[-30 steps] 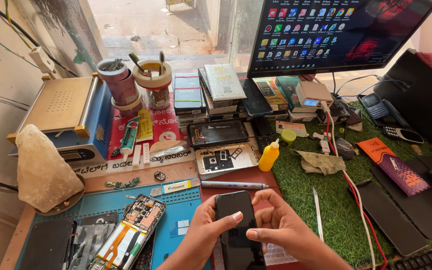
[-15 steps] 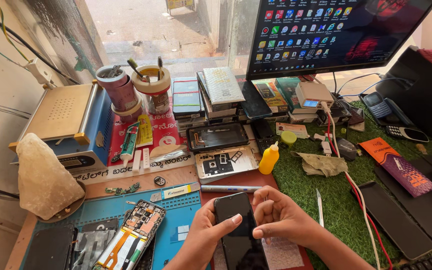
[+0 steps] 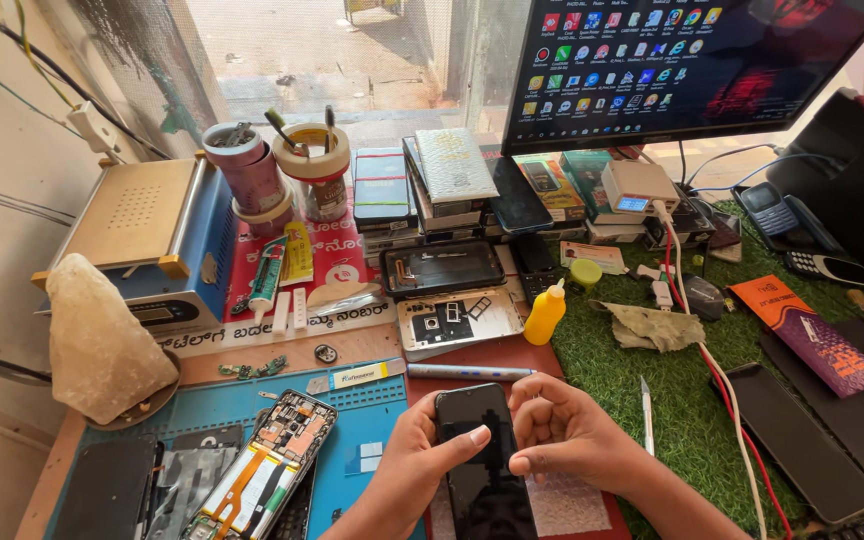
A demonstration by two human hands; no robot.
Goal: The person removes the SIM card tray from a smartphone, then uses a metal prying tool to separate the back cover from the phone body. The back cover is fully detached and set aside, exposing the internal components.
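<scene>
I see both hands low in the frame, at about six o'clock, sharing one slim black glass-fronted smartphone (image 3: 480, 455) that stands lengthwise away from me over a dark red mat (image 3: 497, 358). My left hand (image 3: 420, 468) wraps the phone's left edge, its thumb laid across the dark screen. My right hand (image 3: 564, 436) presses against the right edge with curled fingers, thumb tip touching the side of the glass. Both hands are closed on the phone, neither one loose. Just above the phone, at twelve o'clock from it, lies a silver and blue pen (image 3: 472, 372). At nine o'clock from the hands, an opened phone with bare circuit board and orange ribbon cables (image 3: 264, 468) rests on a blue rubber work mat (image 3: 352, 420). At one o'clock stands a small yellow squeeze bottle (image 3: 544, 313), and at three o'clock a thin craft knife (image 3: 645, 414) lies on green artificial turf (image 3: 697, 420).
</scene>
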